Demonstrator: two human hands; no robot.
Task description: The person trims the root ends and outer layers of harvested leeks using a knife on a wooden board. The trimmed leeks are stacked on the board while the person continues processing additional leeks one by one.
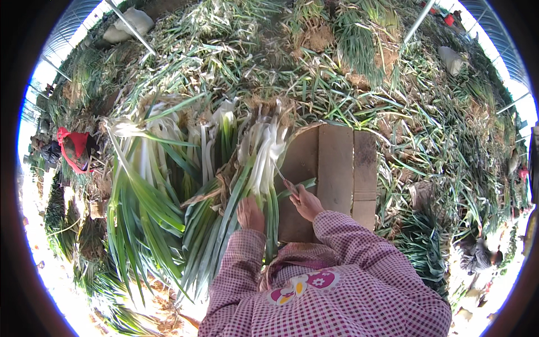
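Before me lies a pile of leeks (147, 181), white stalks and roots away from me, green leaves towards me. My left hand (251, 214) grips leek stalks (263, 168) where white turns to green; its fingers are partly hidden. In my right hand (307, 205) is a knife (290, 187), its thin blade angled towards the white stalks. Whether the blade touches them I cannot tell. A green leaf piece (310, 183) pokes out beside the right hand. Below both hands, a surface of wooden planks (335, 164) shows on the right.
Loose leaves and trimmings (236, 54) cover the ground ahead. Leek bundles with earthy roots (358, 46) lie at the far side, and more green leeks (417, 244) to the right. Pale sacks (134, 23) and metal poles (419, 21) stand farther off. A person (480, 255) is at the right.
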